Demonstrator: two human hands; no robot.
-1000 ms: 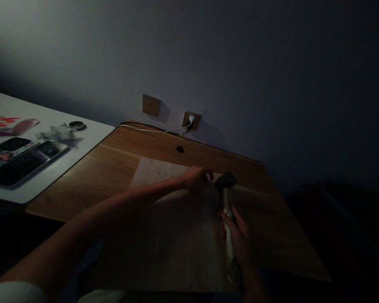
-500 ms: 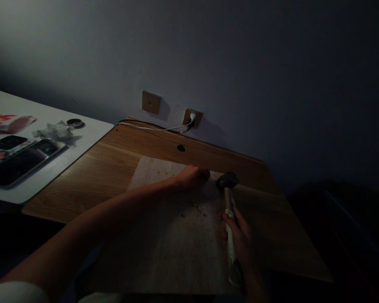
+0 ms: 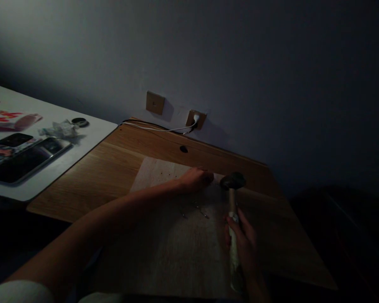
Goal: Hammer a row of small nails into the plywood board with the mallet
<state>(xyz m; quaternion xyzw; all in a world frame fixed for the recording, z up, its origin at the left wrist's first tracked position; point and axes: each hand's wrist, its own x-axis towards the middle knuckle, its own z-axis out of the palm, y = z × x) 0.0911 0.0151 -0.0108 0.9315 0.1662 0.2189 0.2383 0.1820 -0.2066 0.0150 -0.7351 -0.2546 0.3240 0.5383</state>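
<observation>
R hand (image 3: 242, 235) was clamped on hammer (image 3: 233, 202) handle, head pointing away, by R edge of board (image 3: 189, 256). L hand (image 3: 196, 179) was nr board's far edge, just L of hammer head, fingers curled; couldn't tell if they held anything, too dark. A few metal bits (image 3: 204, 213) lay mid-board, btwn hands & near edge. Board was on wood tabletop (image 3: 97, 176), w/ socket (image 3: 191, 116) on wall behind.

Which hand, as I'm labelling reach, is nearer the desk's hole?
Left. The left hand is this side of the hole; the right hand, gripping the hammer, is farther back, rightward.
</observation>
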